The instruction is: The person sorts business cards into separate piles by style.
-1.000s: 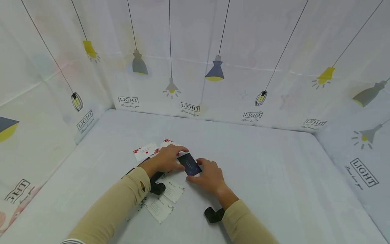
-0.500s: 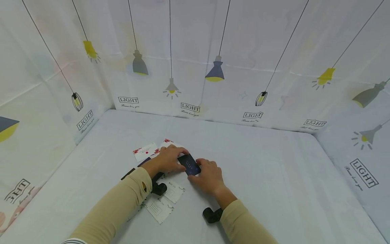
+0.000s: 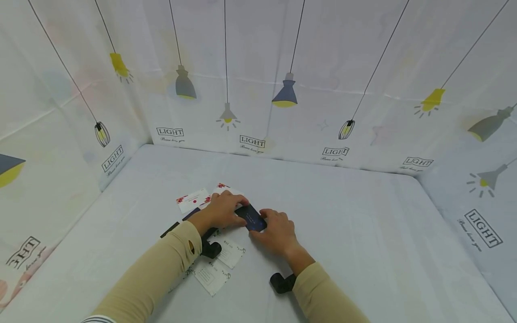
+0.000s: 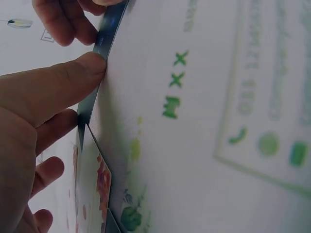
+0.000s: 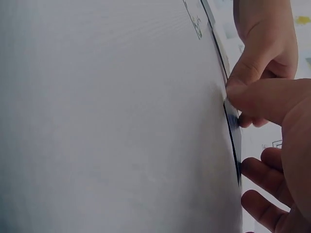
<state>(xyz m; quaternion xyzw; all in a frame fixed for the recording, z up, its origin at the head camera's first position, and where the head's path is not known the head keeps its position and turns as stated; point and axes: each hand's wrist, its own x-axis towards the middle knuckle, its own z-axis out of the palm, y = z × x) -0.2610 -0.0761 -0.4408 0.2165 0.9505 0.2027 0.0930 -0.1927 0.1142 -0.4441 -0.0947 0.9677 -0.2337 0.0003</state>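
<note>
A dark blue business card (image 3: 252, 218) lies flat between both hands near the middle of the white table. My left hand (image 3: 221, 211) holds its left end, thumb at the near side and index finger at the far corner. From the right, my right hand (image 3: 278, 229) grips the opposite end between thumb and fingers. In the left wrist view the card (image 4: 92, 99) appears nearly edge-on, close over the tabletop. The right wrist view has the card's edge (image 5: 233, 128) under the right thumb, with the left hand (image 5: 269, 36) beyond.
White cards with red flowers (image 3: 193, 201) lie behind the left hand. Dark cards (image 3: 169, 229) are partly hidden by the left forearm. Nearer, white cards with green print (image 3: 211, 275) lie beside the left wrist. A printed white curtain (image 3: 307, 121) borders the table.
The left hand has shifted very slightly right, and the right fingers have come in closer on the card's end. The dark blue card has barely moved.
</note>
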